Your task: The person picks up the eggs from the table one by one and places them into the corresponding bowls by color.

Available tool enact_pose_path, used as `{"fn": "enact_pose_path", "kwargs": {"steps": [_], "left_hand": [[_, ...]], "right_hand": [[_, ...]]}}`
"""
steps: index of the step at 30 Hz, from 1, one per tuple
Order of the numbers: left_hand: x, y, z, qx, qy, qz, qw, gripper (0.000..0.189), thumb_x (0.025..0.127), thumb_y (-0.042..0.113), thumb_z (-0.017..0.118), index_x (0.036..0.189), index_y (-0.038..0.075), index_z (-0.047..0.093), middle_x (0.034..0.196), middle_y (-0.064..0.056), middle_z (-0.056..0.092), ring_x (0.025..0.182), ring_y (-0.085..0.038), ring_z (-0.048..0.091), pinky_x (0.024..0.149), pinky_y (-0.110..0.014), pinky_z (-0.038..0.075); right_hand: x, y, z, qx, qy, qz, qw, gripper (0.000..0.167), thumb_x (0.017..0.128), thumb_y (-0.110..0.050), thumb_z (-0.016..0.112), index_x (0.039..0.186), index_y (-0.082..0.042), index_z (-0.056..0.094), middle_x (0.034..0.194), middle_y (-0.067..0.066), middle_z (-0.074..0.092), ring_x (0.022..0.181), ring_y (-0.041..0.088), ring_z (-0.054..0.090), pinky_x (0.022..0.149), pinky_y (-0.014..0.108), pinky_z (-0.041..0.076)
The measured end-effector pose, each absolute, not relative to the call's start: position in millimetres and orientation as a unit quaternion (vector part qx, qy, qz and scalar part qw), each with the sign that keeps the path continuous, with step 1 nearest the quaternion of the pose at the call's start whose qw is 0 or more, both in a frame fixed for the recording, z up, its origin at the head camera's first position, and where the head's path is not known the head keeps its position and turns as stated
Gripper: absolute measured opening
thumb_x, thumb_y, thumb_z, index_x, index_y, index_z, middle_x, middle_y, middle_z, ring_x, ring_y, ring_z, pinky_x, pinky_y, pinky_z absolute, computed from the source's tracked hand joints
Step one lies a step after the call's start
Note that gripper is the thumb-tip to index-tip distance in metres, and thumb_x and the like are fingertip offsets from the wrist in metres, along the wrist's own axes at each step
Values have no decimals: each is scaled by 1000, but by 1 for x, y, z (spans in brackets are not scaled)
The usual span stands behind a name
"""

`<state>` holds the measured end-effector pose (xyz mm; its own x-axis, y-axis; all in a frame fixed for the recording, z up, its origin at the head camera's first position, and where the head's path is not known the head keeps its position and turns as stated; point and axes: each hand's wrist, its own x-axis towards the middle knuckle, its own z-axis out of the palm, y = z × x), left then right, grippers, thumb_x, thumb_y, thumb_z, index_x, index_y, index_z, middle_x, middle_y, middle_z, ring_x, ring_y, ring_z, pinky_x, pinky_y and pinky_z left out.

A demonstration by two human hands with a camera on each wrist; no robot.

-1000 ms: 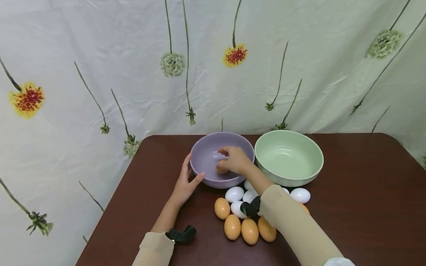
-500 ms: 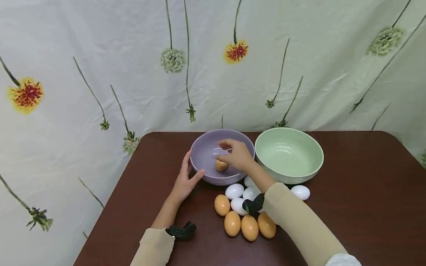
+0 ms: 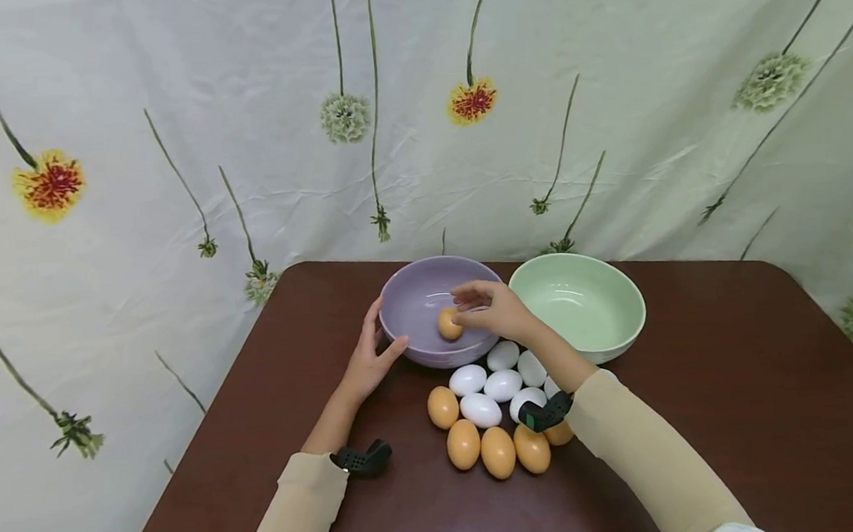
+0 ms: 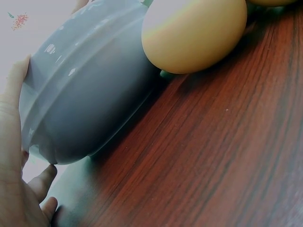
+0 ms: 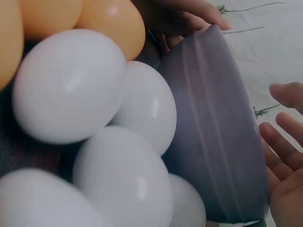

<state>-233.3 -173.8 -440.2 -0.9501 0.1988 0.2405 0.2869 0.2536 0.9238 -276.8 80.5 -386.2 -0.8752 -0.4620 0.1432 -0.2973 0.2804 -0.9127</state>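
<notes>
My left hand [image 3: 368, 362] holds the purple bowl [image 3: 403, 301] at its left side, thumb at the near rim and fingers spread along the outer wall. In the left wrist view, fingertips reach the lower edge of the same bowl [image 4: 94, 80]. One brown egg [image 3: 449, 323] lies inside it. Over the bowl's right part is my right hand [image 3: 501, 306], thumb tip overlapping the egg's edge in the head view. The right wrist view shows that hand [image 5: 289, 165] with thumb and fingers apart, no egg visible between them.
Several white eggs [image 3: 503, 385] and brown eggs [image 3: 497, 452] lie grouped on the dark wooden table [image 3: 745, 391], in front of the bowls. A green bowl [image 3: 579, 296] stands close to the purple one's right. Behind the table hangs a flowered cloth [image 3: 271, 103].
My right hand has loosened from the brown egg and drawn rightward, leaving the egg in the purple bowl. More eggs show beneath the right forearm. The left hand stays at the bowl.
</notes>
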Motion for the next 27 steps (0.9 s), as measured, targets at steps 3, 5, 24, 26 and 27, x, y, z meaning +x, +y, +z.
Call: {"fn": "enact_pose_path", "kwargs": {"steps": [3,5,24,26,27], "left_hand": [[-232,-174,-440,-155,-792,-589,39,79,95,7,61,155,3,10,159,-24,9,139,-48,24,111,-56,23],[-232,-174,-441,-155,-792,-589,39,79,94,7,61,155,3,10,159,-24,10,140,-47,23,112,-56,22],[-234,-175,-441,-154,-795,-585,35,79,95,8,59,156,5,9,160,-21,7,142,-45,19,113,-55,20],[-234,-174,-440,-156,-795,-586,35,79,95,8,59,156,5,9,160,-21,6,142,-45,19,113,-55,20],[-234,-174,-440,-157,-794,-586,36,79,95,8,59,156,5,9,160,-21,7,142,-45,19,113,-55,20]], "right_hand": [[-270,90,-384,-231,779,-577,83,45,87,-4,71,128,9,57,125,29,59,111,35,60,93,39,49],[-266,97,-385,-226,769,-591,86,46,88,-5,71,129,9,56,126,29,58,112,34,60,91,37,50],[-228,152,-393,-225,753,-615,72,42,90,-5,69,128,9,56,127,30,56,114,34,59,87,27,52],[-222,158,-394,-222,752,-617,70,43,90,-6,69,128,10,56,127,30,56,115,33,59,87,28,52],[-219,160,-394,-219,751,-619,68,43,90,-6,68,128,10,55,127,29,56,115,32,59,87,28,52]]}}
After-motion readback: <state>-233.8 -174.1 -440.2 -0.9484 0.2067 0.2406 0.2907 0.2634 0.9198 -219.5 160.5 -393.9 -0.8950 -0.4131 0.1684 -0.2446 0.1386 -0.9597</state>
